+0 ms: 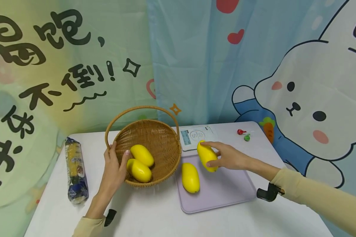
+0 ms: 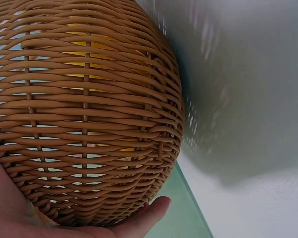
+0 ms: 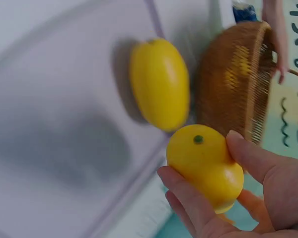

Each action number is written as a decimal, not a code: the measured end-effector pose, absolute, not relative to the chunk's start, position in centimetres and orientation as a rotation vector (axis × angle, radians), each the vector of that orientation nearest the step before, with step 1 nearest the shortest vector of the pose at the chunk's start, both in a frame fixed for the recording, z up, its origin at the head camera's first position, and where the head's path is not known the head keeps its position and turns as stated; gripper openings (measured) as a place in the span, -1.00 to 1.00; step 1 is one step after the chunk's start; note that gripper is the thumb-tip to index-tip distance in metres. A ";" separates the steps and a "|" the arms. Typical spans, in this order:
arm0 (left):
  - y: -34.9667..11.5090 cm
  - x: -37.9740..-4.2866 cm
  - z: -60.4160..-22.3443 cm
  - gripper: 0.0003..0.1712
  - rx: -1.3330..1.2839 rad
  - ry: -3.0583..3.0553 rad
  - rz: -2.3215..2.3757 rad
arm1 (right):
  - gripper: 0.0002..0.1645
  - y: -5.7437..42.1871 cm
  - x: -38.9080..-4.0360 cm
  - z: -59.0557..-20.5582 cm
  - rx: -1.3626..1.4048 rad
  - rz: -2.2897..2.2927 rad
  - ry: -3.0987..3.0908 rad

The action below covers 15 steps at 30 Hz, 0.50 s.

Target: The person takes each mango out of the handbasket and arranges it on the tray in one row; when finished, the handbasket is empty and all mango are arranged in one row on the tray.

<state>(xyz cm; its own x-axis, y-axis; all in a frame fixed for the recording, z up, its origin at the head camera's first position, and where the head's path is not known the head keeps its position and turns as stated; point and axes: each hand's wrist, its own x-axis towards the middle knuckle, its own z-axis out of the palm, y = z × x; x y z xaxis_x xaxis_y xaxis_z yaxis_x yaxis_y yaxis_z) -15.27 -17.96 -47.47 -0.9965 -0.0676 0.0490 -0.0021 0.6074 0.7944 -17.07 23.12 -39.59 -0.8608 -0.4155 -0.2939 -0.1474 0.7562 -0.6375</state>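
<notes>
My right hand (image 1: 229,156) grips a yellow mango (image 1: 207,156) by its sides, over the far part of the lilac tray (image 1: 222,194). In the right wrist view, thumb and fingers close round this mango (image 3: 201,158), its small green stem spot showing. A second mango (image 1: 191,177) lies on the tray's left side. My left hand (image 1: 114,168) holds the brown wicker basket (image 1: 163,148) at its left side, thumb over the rim. The basket tilts toward me, with two mangoes (image 1: 142,155) inside. Its woven wall (image 2: 84,119) fills much of the left wrist view.
A white scale (image 1: 197,136) with a display stands behind the tray, right of the basket. On the left lies a long wrapped package (image 1: 76,169). Red (image 1: 241,131) and green (image 1: 247,138) wrapped candies sit at the back right. A printed curtain (image 1: 190,65) hangs behind the white table (image 1: 148,214).
</notes>
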 end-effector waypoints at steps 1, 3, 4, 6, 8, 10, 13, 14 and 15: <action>-18.0 -15.3 -47.5 -0.04 0.059 -2.750 -1.360 | -0.08 23.2 -16.8 -40.3 -0.428 -0.870 2.524; -17.9 -15.3 -47.6 -0.04 0.060 -2.750 -1.361 | -0.09 23.3 -16.3 -41.8 -0.403 -0.879 2.512; -17.9 -15.3 -47.6 -0.04 0.060 -2.750 -1.360 | -0.09 23.3 -16.1 -42.4 -0.401 -0.887 2.508; -17.9 -15.3 -47.6 -0.04 0.059 -2.747 -1.357 | -0.10 23.4 -15.7 -43.6 -0.407 -0.919 2.494; -17.9 -15.3 -47.6 -0.04 0.056 -2.744 -1.354 | -0.10 23.4 -15.4 -44.6 -0.399 -0.954 2.478; -17.9 -15.3 -47.6 -0.04 0.055 -2.742 -1.351 | -0.11 23.5 -15.1 -45.3 -0.393 -0.983 2.467; -17.9 -15.4 -47.6 -0.05 0.056 -2.738 -1.348 | -0.11 23.4 -14.9 -46.1 -0.372 -1.015 2.449; -17.9 -15.4 -47.6 -0.05 0.056 -2.737 -1.347 | -0.11 23.4 -14.9 -46.3 -0.366 -1.014 2.453; -17.9 -15.4 -47.6 -0.05 0.056 -2.737 -1.346 | -0.10 23.4 -14.8 -46.5 -0.355 -1.015 2.453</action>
